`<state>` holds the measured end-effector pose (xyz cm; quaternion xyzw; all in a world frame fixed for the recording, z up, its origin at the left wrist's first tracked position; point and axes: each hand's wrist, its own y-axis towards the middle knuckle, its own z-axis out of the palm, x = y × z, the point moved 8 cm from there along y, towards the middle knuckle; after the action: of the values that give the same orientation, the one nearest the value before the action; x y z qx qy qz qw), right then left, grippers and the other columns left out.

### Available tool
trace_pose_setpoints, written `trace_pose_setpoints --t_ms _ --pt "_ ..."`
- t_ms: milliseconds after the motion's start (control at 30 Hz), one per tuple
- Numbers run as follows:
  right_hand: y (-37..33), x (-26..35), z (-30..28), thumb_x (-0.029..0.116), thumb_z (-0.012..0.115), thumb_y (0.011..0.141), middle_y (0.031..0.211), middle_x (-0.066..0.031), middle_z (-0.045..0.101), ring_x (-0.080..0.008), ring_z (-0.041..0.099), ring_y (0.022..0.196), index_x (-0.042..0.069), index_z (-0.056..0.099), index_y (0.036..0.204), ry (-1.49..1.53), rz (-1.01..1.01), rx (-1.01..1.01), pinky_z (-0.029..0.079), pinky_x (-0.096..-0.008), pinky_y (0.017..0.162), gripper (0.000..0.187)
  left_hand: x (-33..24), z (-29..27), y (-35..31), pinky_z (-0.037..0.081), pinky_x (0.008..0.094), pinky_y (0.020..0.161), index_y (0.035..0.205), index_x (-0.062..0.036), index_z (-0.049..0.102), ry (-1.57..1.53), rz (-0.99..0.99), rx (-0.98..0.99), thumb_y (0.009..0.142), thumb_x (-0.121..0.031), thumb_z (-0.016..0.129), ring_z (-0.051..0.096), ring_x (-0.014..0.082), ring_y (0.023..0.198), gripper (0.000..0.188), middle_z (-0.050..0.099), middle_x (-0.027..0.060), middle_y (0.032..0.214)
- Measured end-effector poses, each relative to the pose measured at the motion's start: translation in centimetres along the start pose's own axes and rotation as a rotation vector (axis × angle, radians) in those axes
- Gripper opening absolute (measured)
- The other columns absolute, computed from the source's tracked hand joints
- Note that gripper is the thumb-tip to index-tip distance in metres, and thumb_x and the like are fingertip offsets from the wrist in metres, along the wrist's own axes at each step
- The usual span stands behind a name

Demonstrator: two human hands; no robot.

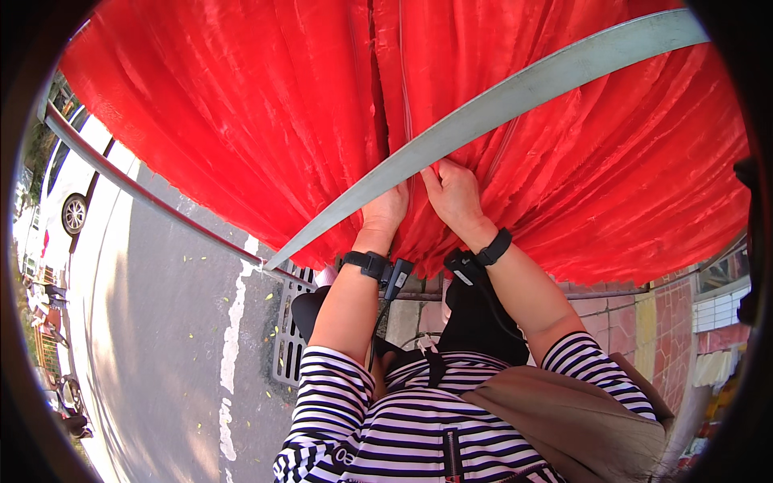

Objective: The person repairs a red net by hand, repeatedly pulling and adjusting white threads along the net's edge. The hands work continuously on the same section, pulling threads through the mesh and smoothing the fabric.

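Outdoors, beside road [177, 282] at left | with left hand [385, 209] reaching under bar [483, 117], likely to get at middle of red cloth [266, 121]; with fingers masked, unable to tell grip | with right hand [457, 196] curled on same cloth, ahead of torso, seemingly pinching to keep folds bunched | near pavement [670, 322] at far right

Left hand [386, 208]: fingers mostly hidden behind the grey metal band [483, 117], grip unreadable. Right hand [456, 193]: fingertips tucked out of sight against the red fabric [241, 121], can't tell what they pinch. Fabric runs off the top edge. Striped shirt [403, 419] cut by lower edge. Drain grate [288, 346] partly covered by left arm. White car [71, 179] clipped at the fisheye rim; distant figures [50, 302] too small, blurred.
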<state>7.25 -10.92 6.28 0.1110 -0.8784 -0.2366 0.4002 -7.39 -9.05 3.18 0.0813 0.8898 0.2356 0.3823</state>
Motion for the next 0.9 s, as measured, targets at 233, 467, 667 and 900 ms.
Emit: trace_pose_setpoints --t_ms 233,467,667,900 --pt "-0.3 -1.2 -1.8 0.019 0.064 0.097 0.081 -0.0270 0.062 -0.0470 0.062 0.078 -0.003 0.062 0.087 0.060 -0.029 -0.085 0.050 -0.0501 0.064 0.024 0.8 -1.0 0.5 0.045 0.0526 0.099 0.122 0.0011 0.064 0.041 -0.058 0.015 0.098 -0.026 0.064 0.057 0.0491 0.115 0.037 0.064 0.0281 0.121" --pt "-0.2 -1.9 -4.0 0.018 0.065 0.096 0.082 -0.0294 0.061 -0.0483 0.061 0.078 -0.006 0.060 0.085 0.016 -0.039 -0.092 0.049 -0.0502 0.065 0.027 1.4 -1.8 0.5 0.048 0.0540 0.090 0.102 0.0050 0.065 0.035 -0.025 -0.078 0.099 -0.031 0.064 0.059 0.0505 0.101 0.036 0.066 0.0300 0.103" --pt "-0.3 -2.7 -5.7 0.017 0.065 0.097 0.084 -0.0294 0.062 -0.0483 0.062 0.080 -0.007 0.063 0.089 0.017 0.004 -0.057 0.050 -0.0491 0.067 0.025 2.3 -1.9 0.6 0.048 0.0542 0.078 0.080 0.0053 0.060 0.029 -0.042 -0.099 0.099 -0.034 0.064 0.060 0.0502 0.087 0.044 0.063 0.0305 0.086" --pt "-0.3 -3.2 -7.3 0.018 0.065 0.097 0.089 -0.0298 0.065 -0.0469 0.064 0.083 -0.007 0.066 0.097 -0.036 -0.011 -0.053 0.053 -0.0460 0.068 0.025 2.8 -2.2 0.7 0.048 0.0503 0.093 0.109 0.0032 0.069 0.058 -0.045 -0.054 0.101 -0.034 0.060 0.062 0.0465 0.106 0.039 0.068 0.0285 0.109"
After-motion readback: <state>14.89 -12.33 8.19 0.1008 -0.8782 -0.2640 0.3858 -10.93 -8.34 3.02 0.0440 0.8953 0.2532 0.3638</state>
